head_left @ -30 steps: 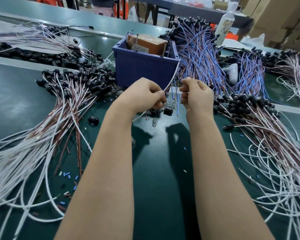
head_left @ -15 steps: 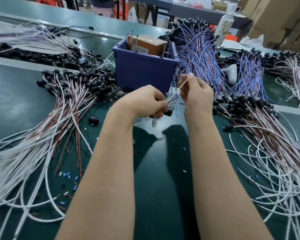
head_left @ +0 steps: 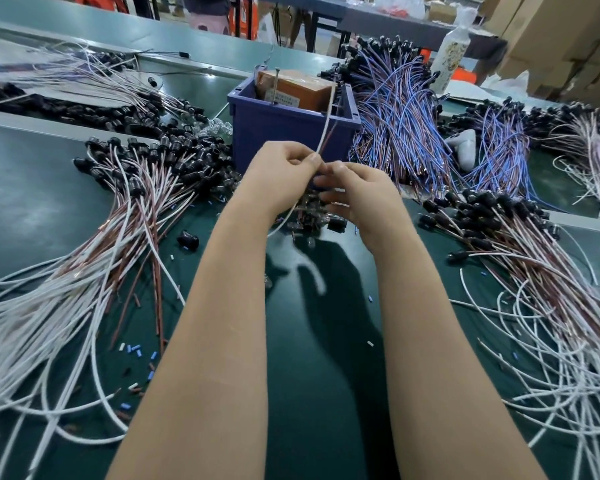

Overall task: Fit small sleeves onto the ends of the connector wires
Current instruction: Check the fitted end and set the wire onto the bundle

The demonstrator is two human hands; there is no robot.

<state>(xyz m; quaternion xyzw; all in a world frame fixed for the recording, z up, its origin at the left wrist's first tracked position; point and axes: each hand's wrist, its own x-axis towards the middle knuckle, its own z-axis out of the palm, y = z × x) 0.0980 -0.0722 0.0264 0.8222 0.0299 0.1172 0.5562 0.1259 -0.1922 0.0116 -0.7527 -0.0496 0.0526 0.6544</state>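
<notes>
Pinching white wire [head_left: 327, 112], left hand [head_left: 280, 175], right hand [head_left: 365, 192] blurred

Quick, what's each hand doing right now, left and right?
Left hand: pinches the white wire.
Right hand: fingers blurred by motion; cannot tell whether it holds anything.

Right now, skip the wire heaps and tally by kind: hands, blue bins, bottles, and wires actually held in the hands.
hands: 2, the left hand and the right hand
blue bin: 1
bottle: 1
white wire, pinched by the left hand: 1
Total: 5
</notes>
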